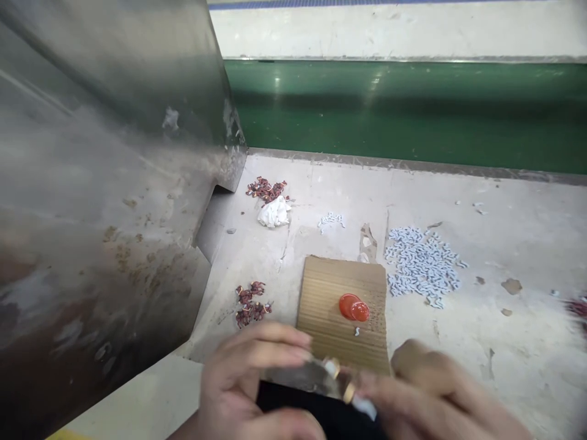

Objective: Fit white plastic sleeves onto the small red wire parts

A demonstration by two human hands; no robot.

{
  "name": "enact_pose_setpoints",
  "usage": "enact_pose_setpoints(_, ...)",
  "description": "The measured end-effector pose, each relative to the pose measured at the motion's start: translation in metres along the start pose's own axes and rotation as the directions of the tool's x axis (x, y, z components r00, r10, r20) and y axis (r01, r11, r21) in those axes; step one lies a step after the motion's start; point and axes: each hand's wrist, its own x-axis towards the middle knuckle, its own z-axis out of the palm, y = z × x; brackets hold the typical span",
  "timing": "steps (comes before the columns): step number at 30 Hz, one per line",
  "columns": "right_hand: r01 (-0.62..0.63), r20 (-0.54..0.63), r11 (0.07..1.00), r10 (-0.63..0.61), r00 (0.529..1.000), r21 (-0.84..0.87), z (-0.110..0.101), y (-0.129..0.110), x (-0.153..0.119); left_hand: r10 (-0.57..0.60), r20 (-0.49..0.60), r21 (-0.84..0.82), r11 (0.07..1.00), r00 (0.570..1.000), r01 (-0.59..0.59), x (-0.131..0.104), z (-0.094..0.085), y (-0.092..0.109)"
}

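Low in the view, my left hand has its fingers curled over, with the thumb below. Between my hands is a small blurred piece with pale, orange and dark brown parts. My right hand is closed on its right end. A greyish, shiny patch shows beside my left fingertips; what it is cannot be made out. Just beyond my hands lies a cardboard piece with a glossy red-orange puddle on it. One small pale-blue wavy piece rests near the puddle.
A heap of pale-blue wavy pieces lies on the right, a smaller group farther back. Brown figures lie left of the cardboard, more brown pieces behind a crumpled white wad. A metal panel bounds the left, a green belt the back.
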Motion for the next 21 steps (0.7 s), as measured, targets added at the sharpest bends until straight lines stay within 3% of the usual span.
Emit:
enact_pose_setpoints(2,-0.08,-0.119,0.977,0.058,0.991,-0.195,-0.007,0.04,0.029,0.028,-0.04,0.339,0.941,0.999,-0.013,-0.009,-0.017,-0.009)
enact_pose_setpoints(5,-0.219,-0.193,0.884,0.151,0.97,-0.412,-0.017,0.122,0.095,0.02,-0.006,0.741,0.671,1.0,-0.009,-0.029,-0.038,-0.026)
enact_pose_setpoints(7,-0.28,-0.144,0.819,0.24,0.96,-0.501,-0.023,0.171,0.14,-0.015,0.025,0.829,0.559,1.0,-0.012,-0.041,-0.046,-0.037)
enact_pose_setpoints(9,-0.308,-0.095,0.77,0.309,0.946,-0.56,-0.026,0.204,0.175,-0.028,0.058,0.856,0.516,0.998,-0.036,-0.048,-0.05,-0.045)
enact_pose_setpoints(12,-0.318,-0.046,0.735,0.365,0.93,-0.599,-0.028,0.22,0.2,0.037,0.194,0.853,0.487,0.98,-0.187,-0.047,-0.059,-0.053)
enact_pose_setpoints(15,-0.331,-0.047,0.737,0.377,0.925,-0.59,-0.042,0.207,0.189,0.146,0.385,0.821,0.396,0.911,-0.411,-0.041,-0.072,-0.06)
enact_pose_setpoints(17,-0.33,-0.034,0.764,0.376,0.926,-0.554,-0.062,0.19,0.158,0.171,0.424,0.801,0.388,0.889,-0.456,-0.039,-0.079,-0.063)
enact_pose_setpoints(19,-0.297,0.07,0.823,0.374,0.925,-0.484,-0.083,0.171,0.113,0.131,0.363,0.781,0.497,0.923,-0.378,-0.039,-0.082,-0.065)
enact_pose_setpoints(21,-0.261,0.199,0.884,0.357,0.913,-0.388,-0.098,0.154,0.064,0.023,0.192,0.753,0.638,0.981,-0.162,-0.04,-0.079,-0.064)
